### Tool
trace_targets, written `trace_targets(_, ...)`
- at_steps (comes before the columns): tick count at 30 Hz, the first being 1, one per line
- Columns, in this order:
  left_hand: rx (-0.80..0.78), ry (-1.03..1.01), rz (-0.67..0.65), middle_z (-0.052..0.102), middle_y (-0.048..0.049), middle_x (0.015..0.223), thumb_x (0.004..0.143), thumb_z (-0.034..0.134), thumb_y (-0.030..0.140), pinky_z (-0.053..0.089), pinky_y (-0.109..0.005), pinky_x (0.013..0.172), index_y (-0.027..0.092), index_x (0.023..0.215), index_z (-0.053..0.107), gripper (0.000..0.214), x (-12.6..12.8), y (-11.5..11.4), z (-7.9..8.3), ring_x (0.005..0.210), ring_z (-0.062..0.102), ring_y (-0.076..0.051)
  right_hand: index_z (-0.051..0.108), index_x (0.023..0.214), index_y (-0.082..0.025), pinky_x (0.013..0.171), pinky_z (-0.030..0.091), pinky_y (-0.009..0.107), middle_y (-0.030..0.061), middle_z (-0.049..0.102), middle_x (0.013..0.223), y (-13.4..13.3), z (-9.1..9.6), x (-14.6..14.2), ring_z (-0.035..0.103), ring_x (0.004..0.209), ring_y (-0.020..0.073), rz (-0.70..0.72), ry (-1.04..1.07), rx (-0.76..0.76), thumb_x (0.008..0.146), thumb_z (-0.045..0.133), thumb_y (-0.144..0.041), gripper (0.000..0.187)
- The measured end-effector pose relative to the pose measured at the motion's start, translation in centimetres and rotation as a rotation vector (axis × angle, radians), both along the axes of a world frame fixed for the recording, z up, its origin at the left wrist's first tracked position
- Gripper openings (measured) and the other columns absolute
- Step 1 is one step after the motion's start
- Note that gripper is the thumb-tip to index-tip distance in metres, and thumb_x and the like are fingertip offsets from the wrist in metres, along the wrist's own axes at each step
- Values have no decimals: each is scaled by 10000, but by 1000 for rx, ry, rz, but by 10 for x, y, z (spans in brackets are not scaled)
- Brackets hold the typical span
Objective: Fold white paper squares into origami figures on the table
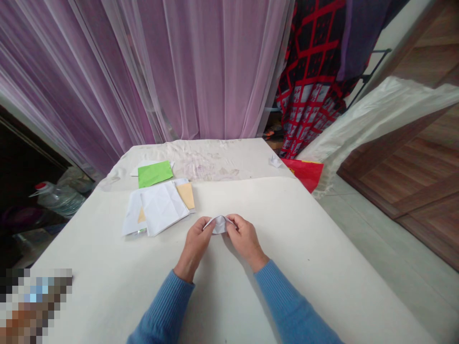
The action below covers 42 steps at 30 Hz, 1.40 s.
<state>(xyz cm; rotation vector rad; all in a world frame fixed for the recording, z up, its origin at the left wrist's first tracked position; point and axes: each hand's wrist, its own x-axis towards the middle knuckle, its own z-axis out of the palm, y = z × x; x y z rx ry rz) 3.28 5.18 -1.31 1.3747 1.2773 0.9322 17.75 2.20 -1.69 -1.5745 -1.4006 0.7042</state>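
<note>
**Folded white paper (219, 225) pinched at both ends**

The small folded white paper is held near the middle of the white-covered table (272, 267), between the left hand (195, 243) and the right hand (244, 239). Neither hand is released: the paper is grasped at each end by the fingertips (207, 222), with the other fingers loosely curled. Whether it touches the cloth beneath cannot be told. Its top appears slightly peaked, though the inner layers are hidden by the fingers.

For paper this small, a fingertip pinch is judged best. Pressure is best kept light and even, so that the edges stay aligned and no stray crease is forced. The wrists are well placed low and apart, leaving the fold in view.

Loose white sheets (161, 208) are kept to the left of the hands, with a tan paper piece (185, 195) at their far edge. A green paper sheet (155, 174) lies beyond them, out of the way of the hands.
</note>
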Motion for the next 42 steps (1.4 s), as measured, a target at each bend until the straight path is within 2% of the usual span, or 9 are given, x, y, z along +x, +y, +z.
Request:
trace_targets(6,86,124,24,568,33,663,774,553,463,423,-235,653,196,768,595,270,-6,4,-9,646,518,-131,661,915,-191,575,419,221,-9,654,688,1,-6,-1,553,599,127,-6,113,4,782,554,-402,272)
trace_targets(11,86,177,31,610,34,664,741,589,386,431,-223,625,201,780,608,190,-7,4,-11,641,554,-132,657,826,-200,553,387,215,-33,585,614,0,-3,-3,506,563,116,18,93,-29,768,553,-378,215)
trace_targets(16,40,228,59,584,49,598,724,549,346,420,-217,575,202,788,633,179,-7,4,-8,586,544,-127,643,792,-218,536,357,214,-54,529,552,-2,-1,-5,476,520,112,-28,10,7,773,527,-350,177)
trace_targets(20,-14,150,8,618,21,621,731,491,326,451,-246,601,187,848,676,259,-9,3,9,619,586,-154,633,772,-223,540,355,209,-59,514,551,-1,-2,-4,471,524,110,-23,22,42,759,520,-327,154)
trace_targets(24,11,99,-42,645,-7,667,801,463,421,477,-273,682,177,856,699,344,-10,2,20,706,620,-182,643,767,-219,533,358,210,-53,515,551,-1,-2,-1,467,525,112,-19,7,32,756,513,-326,168)
trace_targets(27,7,105,-34,632,-5,661,789,493,472,456,-269,664,177,805,680,350,-9,4,17,681,598,-174,645,766,-215,575,404,213,-31,587,619,0,-2,-2,518,578,121,8,24,61,761,518,-323,166)
trace_targets(30,-36,40,10,620,8,653,720,573,492,425,-247,615,174,776,658,333,-7,5,12,630,555,-147,645,769,-209,620,442,224,-5,645,711,1,-3,-2,553,628,130,28,70,81,762,541,-330,160)
trace_targets(35,-95,-88,55,620,21,652,665,641,471,393,-225,584,169,806,656,333,-5,3,14,597,521,-119,641,792,-198,596,437,218,-6,642,715,0,-3,-3,549,624,124,96,141,50,785,565,-364,183)
trace_targets(42,-128,-142,34,624,27,639,628,640,387,417,-233,599,166,839,645,305,-4,4,11,600,543,-123,656,878,-177,632,432,221,3,641,740,0,-3,-2,564,681,134,187,181,25,861,474,-395,285)
